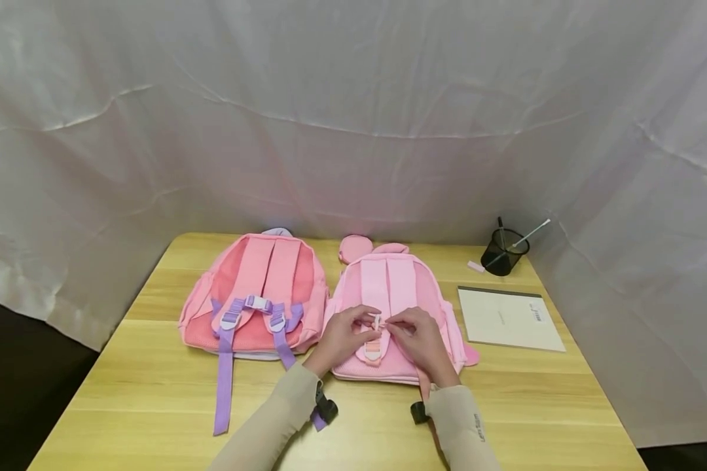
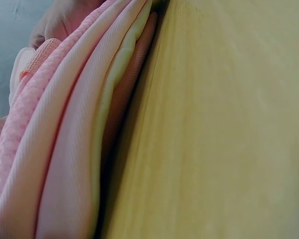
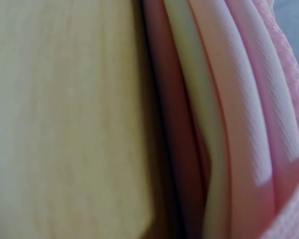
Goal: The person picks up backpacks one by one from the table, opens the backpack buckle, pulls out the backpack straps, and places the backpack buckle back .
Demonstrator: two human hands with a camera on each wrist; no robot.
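A light pink backpack (image 1: 342,294) lies on the table with its straps facing up. Over its lower middle, my left hand (image 1: 343,337) pinches a small white buckle (image 1: 377,322) between thumb and fingers. From the other side my right hand (image 1: 421,335) pinches the buckle's right end, where fingertips hide its joint; whether the halves are joined cannot be made out. A white strap adjuster (image 1: 373,353) on peach webbing sits just below. In the left wrist view the backpack's layered edge (image 2: 74,119) fills the left side, and part of a hand (image 2: 65,20) shows behind it.
To the left lies a coral pink backpack (image 1: 315,281) with purple straps (image 1: 224,386) and a fastened chest buckle (image 1: 258,303). At right are a notepad (image 1: 507,320), an eraser (image 1: 475,266) and a black mesh pen cup (image 1: 501,261). Grey curtains (image 1: 353,131) surround the table (image 1: 153,386).
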